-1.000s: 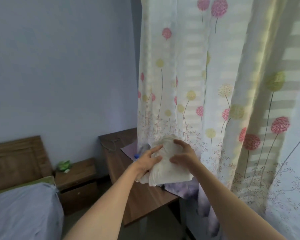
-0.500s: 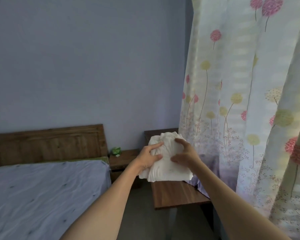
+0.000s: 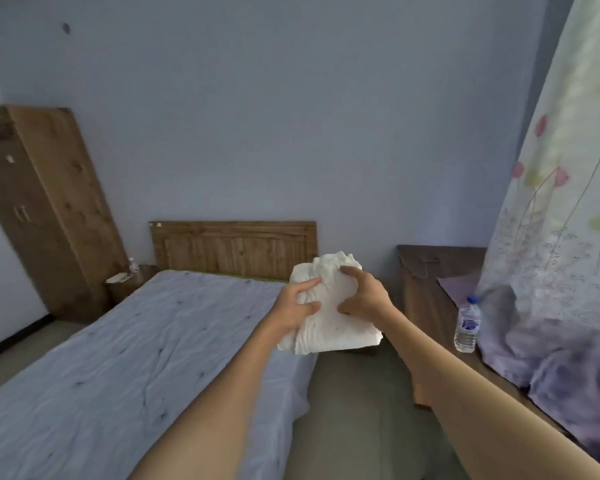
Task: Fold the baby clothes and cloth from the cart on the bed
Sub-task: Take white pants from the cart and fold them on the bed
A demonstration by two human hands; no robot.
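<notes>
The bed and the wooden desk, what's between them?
In the head view, only bare floor separates the bed from the desk.

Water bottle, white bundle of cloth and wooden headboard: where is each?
Water bottle (image 3: 467, 324): head view, on its label.
Cloth (image 3: 333, 327): head view, on its lower folded part.
Headboard (image 3: 232, 249): head view, on its middle panel.

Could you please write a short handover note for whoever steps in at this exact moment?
Left hand: gripping the left side of the white cloth bundle.
Right hand: gripping its right side, fingers on top.
The bundle is held in the air over the near right edge of the bed, beside the desk with the water bottle.
Done: bundle picked up.
Left: lay it on the bed and fold each piece. The cart is not in view.
</notes>
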